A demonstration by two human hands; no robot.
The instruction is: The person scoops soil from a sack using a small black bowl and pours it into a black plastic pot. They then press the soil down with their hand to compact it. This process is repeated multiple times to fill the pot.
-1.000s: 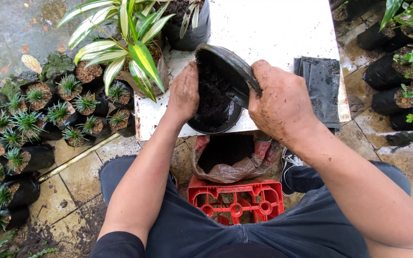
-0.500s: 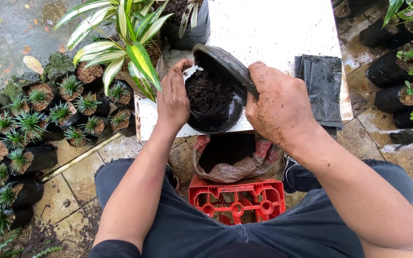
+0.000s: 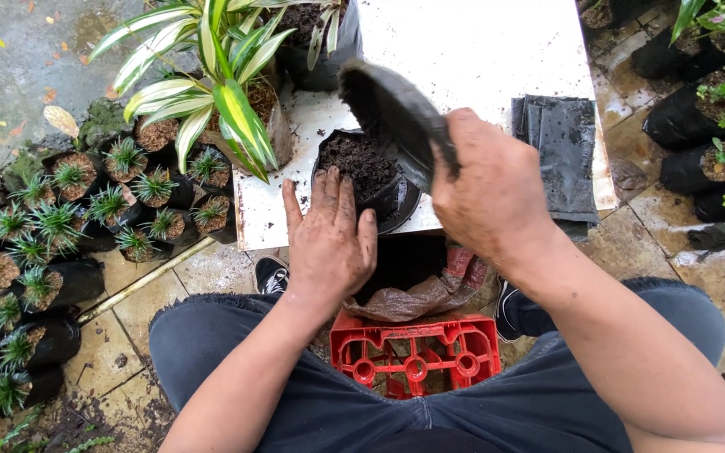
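Left hand [image 3: 327,237] steadies soil bag [image 3: 367,172]; right hand [image 3: 488,189] tilts scoop [image 3: 392,105] above.

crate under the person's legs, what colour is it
Red. The plastic crate shows best in the head view, between the knees below the white table.

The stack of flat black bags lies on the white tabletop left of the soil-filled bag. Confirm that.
Wrong side. In the head view the stack of flat black bags lies on the white tabletop to the right of the soil-filled bag, beyond the right hand.
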